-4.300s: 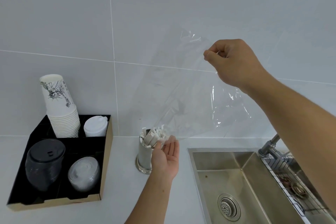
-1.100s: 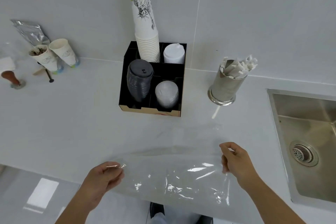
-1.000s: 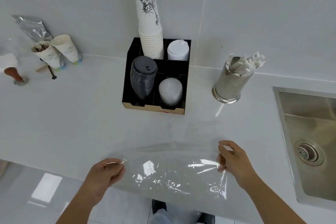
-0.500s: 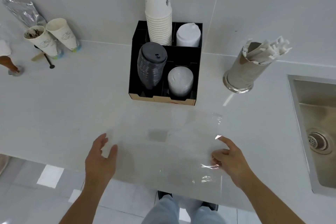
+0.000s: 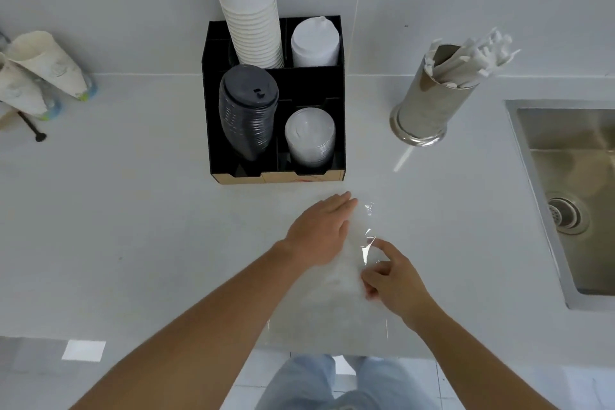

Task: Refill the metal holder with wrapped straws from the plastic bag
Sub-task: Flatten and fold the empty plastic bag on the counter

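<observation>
The metal holder point(image 5: 427, 106) stands on the white counter at the back right, packed with white wrapped straws point(image 5: 472, 58) that lean right. One loose wrapped straw point(image 5: 403, 158) lies on the counter just in front of it. The clear plastic bag point(image 5: 332, 303) lies flat and folded at the counter's near edge and looks empty. My left hand point(image 5: 321, 230) lies flat on the bag's left part, fingers together. My right hand point(image 5: 391, 271) pinches the bag's folded right edge.
A black organiser point(image 5: 276, 173) holds a tall stack of paper cups point(image 5: 249, 3), black lids point(image 5: 248, 110), clear lids point(image 5: 309, 135) and white lids point(image 5: 315, 41). A steel sink point(image 5: 565, 176) is at the right. Two used paper cups point(image 5: 36, 66) sit far left.
The bag was spread wide between both hands; it has been laid on the counter and folded narrower. My left hand moved right across it and my right hand shifted onto the folded edge.
</observation>
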Action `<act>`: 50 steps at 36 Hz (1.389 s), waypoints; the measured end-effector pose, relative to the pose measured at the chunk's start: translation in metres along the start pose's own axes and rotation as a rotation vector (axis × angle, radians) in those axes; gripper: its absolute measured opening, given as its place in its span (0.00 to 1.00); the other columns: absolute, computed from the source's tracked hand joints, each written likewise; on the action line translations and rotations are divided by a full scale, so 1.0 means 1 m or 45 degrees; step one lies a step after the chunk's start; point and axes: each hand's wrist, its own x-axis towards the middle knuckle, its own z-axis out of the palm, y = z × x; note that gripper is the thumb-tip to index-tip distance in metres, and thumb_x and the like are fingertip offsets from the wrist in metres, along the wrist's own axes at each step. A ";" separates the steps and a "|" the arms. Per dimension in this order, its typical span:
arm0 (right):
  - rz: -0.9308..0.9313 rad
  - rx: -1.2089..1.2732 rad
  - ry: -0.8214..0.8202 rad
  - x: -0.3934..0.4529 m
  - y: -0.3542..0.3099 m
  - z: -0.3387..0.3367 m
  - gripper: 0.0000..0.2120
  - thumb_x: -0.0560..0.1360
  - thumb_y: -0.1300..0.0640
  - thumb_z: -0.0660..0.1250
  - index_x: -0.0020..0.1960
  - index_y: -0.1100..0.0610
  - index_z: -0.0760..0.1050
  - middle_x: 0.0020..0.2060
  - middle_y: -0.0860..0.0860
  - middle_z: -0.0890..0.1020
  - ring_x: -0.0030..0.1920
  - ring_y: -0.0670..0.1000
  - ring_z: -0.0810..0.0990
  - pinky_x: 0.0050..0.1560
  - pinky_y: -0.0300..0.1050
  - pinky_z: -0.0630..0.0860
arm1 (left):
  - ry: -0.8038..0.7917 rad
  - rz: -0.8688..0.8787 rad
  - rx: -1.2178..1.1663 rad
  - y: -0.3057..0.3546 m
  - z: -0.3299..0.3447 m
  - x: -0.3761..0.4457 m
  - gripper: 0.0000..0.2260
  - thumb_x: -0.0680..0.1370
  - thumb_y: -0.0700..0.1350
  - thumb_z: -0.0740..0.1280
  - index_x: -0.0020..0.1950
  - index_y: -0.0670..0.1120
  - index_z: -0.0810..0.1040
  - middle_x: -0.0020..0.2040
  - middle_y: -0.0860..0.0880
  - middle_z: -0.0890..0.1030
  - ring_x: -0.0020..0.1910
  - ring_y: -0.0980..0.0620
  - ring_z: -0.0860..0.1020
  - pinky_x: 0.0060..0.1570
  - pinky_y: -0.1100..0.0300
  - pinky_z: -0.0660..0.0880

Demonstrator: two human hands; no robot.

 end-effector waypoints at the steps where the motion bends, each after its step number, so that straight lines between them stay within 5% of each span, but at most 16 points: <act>1: -0.006 -0.010 0.020 -0.001 -0.001 0.002 0.27 0.72 0.71 0.61 0.65 0.50 0.69 0.25 0.55 0.76 0.26 0.51 0.74 0.31 0.36 0.74 | -0.051 0.041 0.078 -0.001 0.002 0.006 0.22 0.84 0.44 0.52 0.79 0.46 0.56 0.80 0.49 0.56 0.78 0.50 0.54 0.75 0.58 0.51; 7: -0.007 -0.057 0.222 -0.003 0.006 0.002 0.23 0.73 0.63 0.69 0.61 0.46 0.65 0.29 0.56 0.78 0.24 0.47 0.76 0.27 0.32 0.72 | -0.254 0.105 0.315 -0.010 0.015 0.024 0.23 0.84 0.47 0.47 0.80 0.47 0.49 0.81 0.51 0.48 0.79 0.51 0.48 0.77 0.53 0.47; 15: 0.061 -0.011 0.276 -0.011 0.021 0.003 0.14 0.73 0.64 0.69 0.52 0.50 0.69 0.31 0.58 0.83 0.30 0.56 0.83 0.40 0.52 0.80 | -0.237 0.052 0.364 -0.014 0.017 0.031 0.24 0.84 0.47 0.46 0.80 0.48 0.45 0.81 0.53 0.44 0.79 0.54 0.46 0.77 0.53 0.45; 24: 0.199 0.303 0.133 -0.015 0.024 0.004 0.04 0.73 0.71 0.68 0.43 0.64 0.74 0.29 0.60 0.79 0.26 0.55 0.75 0.30 0.45 0.75 | -0.260 0.022 0.332 -0.009 0.016 0.037 0.24 0.83 0.48 0.45 0.79 0.55 0.43 0.81 0.54 0.41 0.79 0.52 0.43 0.77 0.47 0.44; 30: 0.218 0.425 0.222 -0.022 0.031 0.004 0.07 0.75 0.71 0.65 0.40 0.64 0.77 0.29 0.60 0.79 0.29 0.57 0.76 0.32 0.46 0.75 | -0.178 0.211 0.425 -0.005 0.012 0.052 0.26 0.82 0.42 0.51 0.80 0.47 0.49 0.81 0.51 0.47 0.79 0.51 0.49 0.76 0.56 0.49; 43: 0.269 0.350 0.177 -0.031 0.037 -0.002 0.08 0.71 0.73 0.67 0.36 0.64 0.75 0.30 0.63 0.78 0.32 0.57 0.74 0.38 0.50 0.76 | -0.195 0.263 0.428 -0.014 0.015 0.052 0.26 0.82 0.40 0.50 0.80 0.46 0.45 0.81 0.50 0.45 0.79 0.51 0.46 0.77 0.56 0.44; 50: 0.243 0.322 0.244 -0.028 0.035 0.007 0.03 0.72 0.71 0.69 0.40 0.67 0.77 0.32 0.62 0.83 0.33 0.58 0.80 0.43 0.53 0.82 | -0.037 0.163 0.113 -0.035 -0.013 -0.011 0.23 0.83 0.46 0.55 0.78 0.41 0.59 0.80 0.45 0.56 0.78 0.48 0.56 0.76 0.57 0.51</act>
